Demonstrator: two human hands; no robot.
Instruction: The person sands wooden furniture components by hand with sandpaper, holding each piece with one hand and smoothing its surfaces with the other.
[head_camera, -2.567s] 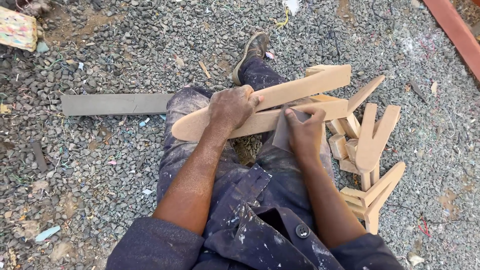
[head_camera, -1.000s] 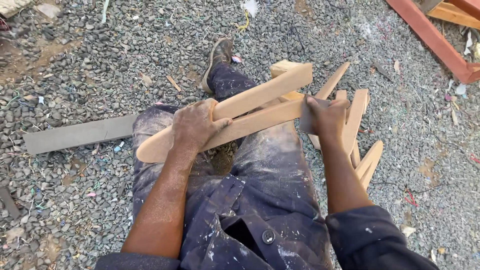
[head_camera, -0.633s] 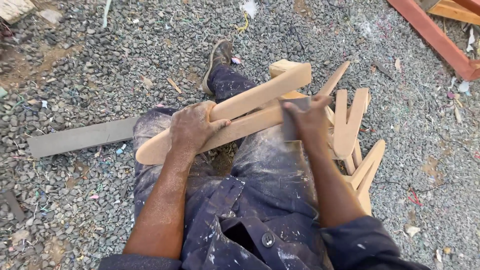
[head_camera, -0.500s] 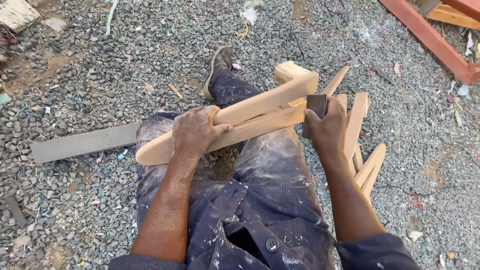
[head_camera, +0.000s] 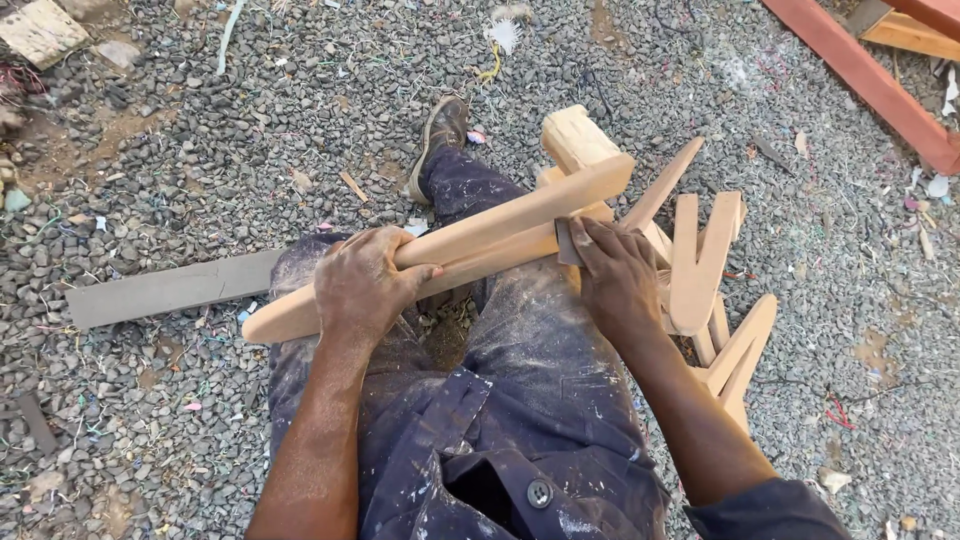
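Your left hand (head_camera: 362, 283) clamps the long, forked, tan wooden piece (head_camera: 455, 245); your right hand (head_camera: 617, 277) fingers press grey sandpaper (head_camera: 567, 243) against it.

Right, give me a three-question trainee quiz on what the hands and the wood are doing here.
1. True or false: the left hand grips the forked wooden piece lying across the person's lap.
2. What does the right hand press against the wood?
A. a hammer
B. a small grey sanding sheet
C. a paintbrush
3. Fill in: to the person's right, more cut wooden pieces lie in a pile on the ______.

Key
1. True.
2. B; the sheet sits against the lower arm of the fork, under the fingers.
3. Gravel.
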